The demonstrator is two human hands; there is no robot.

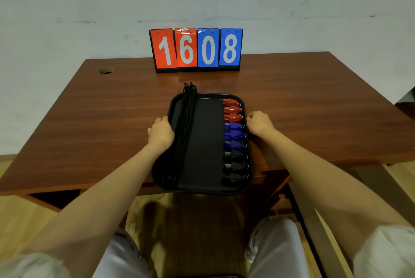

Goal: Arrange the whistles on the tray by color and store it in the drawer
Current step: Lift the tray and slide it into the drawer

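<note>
The tray [206,143] lies at the 6 o'clock edge of the table [101,120], its near end overhanging, with red whistles [233,109], blue whistles [234,135] and black whistles [235,166] in one column along its 3 o'clock side and black cords [184,134] bundled along its 9 o'clock side. The left hand [160,131] curls over the 9 o'clock rim and the right hand [259,123] pinches the 3 o'clock rim, both holding the tray. The whistles look loose, so a tilt or jerk would likely slide them together and mix the colours; cord ends past the 12 o'clock rim could snag. Fingertips hide under the rim, the black whistles blur into the tray, no drawer can be made out, and whether the tray rests or is lifted is unclear
</note>
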